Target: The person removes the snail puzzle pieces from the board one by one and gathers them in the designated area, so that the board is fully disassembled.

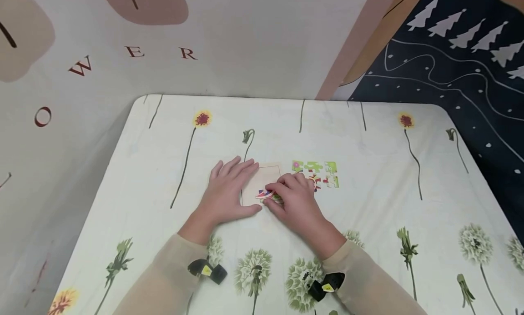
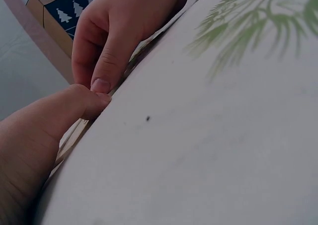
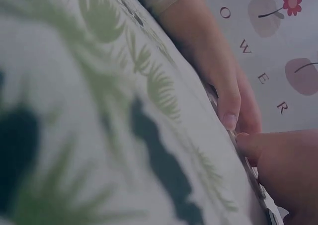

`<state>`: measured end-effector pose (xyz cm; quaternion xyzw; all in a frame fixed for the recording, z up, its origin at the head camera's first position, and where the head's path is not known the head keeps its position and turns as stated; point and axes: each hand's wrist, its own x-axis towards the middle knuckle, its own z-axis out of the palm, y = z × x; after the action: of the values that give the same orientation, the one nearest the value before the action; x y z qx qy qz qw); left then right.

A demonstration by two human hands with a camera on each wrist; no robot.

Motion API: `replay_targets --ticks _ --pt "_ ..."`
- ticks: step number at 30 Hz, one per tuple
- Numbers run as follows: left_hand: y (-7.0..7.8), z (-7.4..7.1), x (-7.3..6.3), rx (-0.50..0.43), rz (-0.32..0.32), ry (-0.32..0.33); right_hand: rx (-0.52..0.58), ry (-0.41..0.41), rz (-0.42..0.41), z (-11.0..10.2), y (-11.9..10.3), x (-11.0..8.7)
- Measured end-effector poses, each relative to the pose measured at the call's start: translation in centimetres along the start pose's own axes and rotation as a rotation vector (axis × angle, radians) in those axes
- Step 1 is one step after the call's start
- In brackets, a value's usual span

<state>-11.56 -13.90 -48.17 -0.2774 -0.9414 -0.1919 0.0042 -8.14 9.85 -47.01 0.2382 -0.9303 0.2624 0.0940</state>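
A small wooden puzzle board [image 1: 268,172] with a thin line around its inside lies on the table. My left hand [image 1: 226,191] rests along the board's left side, fingers spread and thumb at the near edge. Over the board's near right part, my right hand [image 1: 299,201] pinches a colourful jigsaw piece [image 1: 264,194] between thumb and fingers. Part of that piece and the board's right corner are hidden by the right hand. In the left wrist view, the right thumb [image 2: 103,81] comes close to the left thumb [image 2: 94,103].
Several loose jigsaw pieces [image 1: 330,168], green with red and white, lie just right of the board, partly behind the right hand. A white flower-print cloth [image 1: 352,142] covers the table. A printed curtain [image 1: 262,56] hangs along the far edge.
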Motion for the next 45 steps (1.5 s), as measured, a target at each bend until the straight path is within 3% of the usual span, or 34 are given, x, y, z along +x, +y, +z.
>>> replay_targets --ticks 8,16,24,36,45 --pt "0.03 -0.11 0.05 0.006 -0.007 -0.006 0.005 -0.042 0.094 -0.33 -0.75 0.05" --pt "0.03 -0.05 0.10 -0.001 -0.002 0.005 0.004 -0.066 0.136 -0.32 -0.84 0.18" --pt "-0.05 0.02 0.17 -0.007 0.006 0.011 0.032 0.020 0.058 -0.06 -0.82 0.14" --pt "-0.14 0.04 0.11 -0.008 0.008 0.017 0.037 0.073 -0.042 0.06 -0.41 -0.07" --pt "-0.10 -0.05 0.16 -0.017 0.009 0.024 0.129 0.108 -0.087 0.35 -0.11 -0.12"
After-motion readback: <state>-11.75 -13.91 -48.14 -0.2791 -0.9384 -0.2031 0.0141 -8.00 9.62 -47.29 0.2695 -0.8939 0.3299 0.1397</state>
